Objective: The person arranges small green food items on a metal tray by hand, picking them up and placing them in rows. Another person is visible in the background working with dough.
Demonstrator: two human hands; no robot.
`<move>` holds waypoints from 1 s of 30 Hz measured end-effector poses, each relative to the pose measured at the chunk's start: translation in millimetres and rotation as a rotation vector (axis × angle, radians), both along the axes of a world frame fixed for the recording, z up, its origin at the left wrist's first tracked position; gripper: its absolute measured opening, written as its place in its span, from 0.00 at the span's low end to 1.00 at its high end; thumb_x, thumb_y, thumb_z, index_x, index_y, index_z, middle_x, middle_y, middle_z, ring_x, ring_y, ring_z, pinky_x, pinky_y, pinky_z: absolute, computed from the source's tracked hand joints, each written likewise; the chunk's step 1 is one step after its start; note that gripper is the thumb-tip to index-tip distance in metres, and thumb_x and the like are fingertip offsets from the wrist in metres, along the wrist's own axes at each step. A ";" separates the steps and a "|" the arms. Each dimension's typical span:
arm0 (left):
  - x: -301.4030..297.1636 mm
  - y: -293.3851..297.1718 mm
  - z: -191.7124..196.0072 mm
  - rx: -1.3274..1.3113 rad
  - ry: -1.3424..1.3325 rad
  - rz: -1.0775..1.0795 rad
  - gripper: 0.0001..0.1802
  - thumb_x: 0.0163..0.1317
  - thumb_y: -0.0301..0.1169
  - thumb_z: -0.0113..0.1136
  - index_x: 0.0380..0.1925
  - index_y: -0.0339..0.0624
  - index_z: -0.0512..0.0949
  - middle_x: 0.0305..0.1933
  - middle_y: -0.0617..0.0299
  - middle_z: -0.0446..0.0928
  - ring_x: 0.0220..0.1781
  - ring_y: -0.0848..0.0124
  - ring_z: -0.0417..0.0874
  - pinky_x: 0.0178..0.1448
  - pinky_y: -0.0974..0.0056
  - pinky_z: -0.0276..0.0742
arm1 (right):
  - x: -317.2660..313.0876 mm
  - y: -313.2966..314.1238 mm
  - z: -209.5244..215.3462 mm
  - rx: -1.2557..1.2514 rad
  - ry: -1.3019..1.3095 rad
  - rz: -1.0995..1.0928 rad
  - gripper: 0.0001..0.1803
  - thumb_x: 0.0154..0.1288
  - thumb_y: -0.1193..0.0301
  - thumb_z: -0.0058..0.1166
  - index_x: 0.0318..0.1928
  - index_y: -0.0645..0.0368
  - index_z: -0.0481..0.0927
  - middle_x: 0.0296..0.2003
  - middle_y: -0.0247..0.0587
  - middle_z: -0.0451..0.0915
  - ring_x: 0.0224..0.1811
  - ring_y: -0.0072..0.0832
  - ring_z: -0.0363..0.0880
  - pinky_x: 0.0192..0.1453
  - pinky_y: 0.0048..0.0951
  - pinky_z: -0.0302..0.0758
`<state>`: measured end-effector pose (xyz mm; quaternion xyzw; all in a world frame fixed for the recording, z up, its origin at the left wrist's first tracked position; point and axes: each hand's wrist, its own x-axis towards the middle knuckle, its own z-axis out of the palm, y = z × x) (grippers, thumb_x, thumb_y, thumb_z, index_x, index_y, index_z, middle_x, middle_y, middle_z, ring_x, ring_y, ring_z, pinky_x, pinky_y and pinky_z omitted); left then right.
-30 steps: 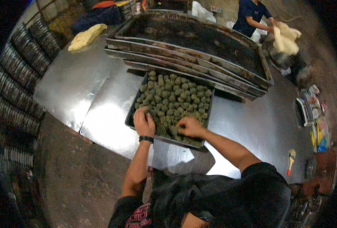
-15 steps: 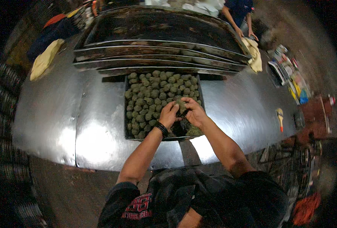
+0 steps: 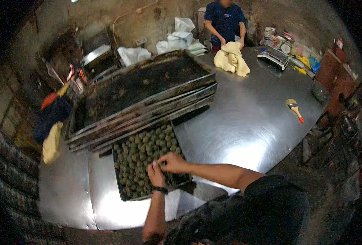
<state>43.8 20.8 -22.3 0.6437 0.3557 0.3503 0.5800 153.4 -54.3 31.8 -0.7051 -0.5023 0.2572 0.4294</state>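
- Over the dark tray (image 3: 119, 179) of dough balls (image 3: 142, 149), a ball is pinched by the right hand (image 3: 172, 162).
- Fingertips of the left hand (image 3: 155, 174) are pressed together beside it.

White plastic bags (image 3: 177, 38) sit by the far wall; small colourful packages (image 3: 301, 61) far right.

Landmark: the tray (image 3: 121, 185) of dough balls (image 3: 142, 149). Its far edge is blocked by a stack of trays (image 3: 148, 96) overlapping it. Both hands (image 3: 156, 173) (image 3: 172, 162) crowd its near right corner. Right of the tray the steel table (image 3: 250, 122) lies open up to a brush (image 3: 294, 109); left is a bare strip.
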 end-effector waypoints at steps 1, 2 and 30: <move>2.1 -1.9 -10.6 0.052 -0.043 0.108 0.19 0.66 0.42 0.43 0.23 0.40 0.62 0.22 0.66 0.57 0.24 0.76 0.58 0.27 0.67 0.58 | -4.8 -6.0 20.4 -0.057 -0.041 -0.003 0.15 0.50 0.65 0.57 0.38 0.58 0.82 0.27 0.47 0.81 0.30 0.33 0.79 0.39 0.32 0.73; 5.4 -5.2 -8.3 0.113 -0.037 0.114 0.19 0.66 0.42 0.43 0.22 0.41 0.61 0.22 0.67 0.57 0.23 0.76 0.57 0.27 0.67 0.57 | -1.7 -4.5 10.7 0.030 -0.143 -0.017 0.14 0.49 0.65 0.57 0.36 0.58 0.82 0.22 0.50 0.78 0.24 0.34 0.78 0.34 0.32 0.74; 2.6 -7.2 -5.8 -0.307 0.133 -0.045 0.28 0.60 0.51 0.49 0.17 0.36 0.72 0.16 0.59 0.71 0.16 0.68 0.70 0.23 0.61 0.65 | -9.5 -8.7 -39.6 -0.177 0.344 -0.505 0.30 0.55 0.45 0.53 0.12 0.57 0.66 0.10 0.32 0.66 0.11 0.19 0.63 0.14 0.24 0.59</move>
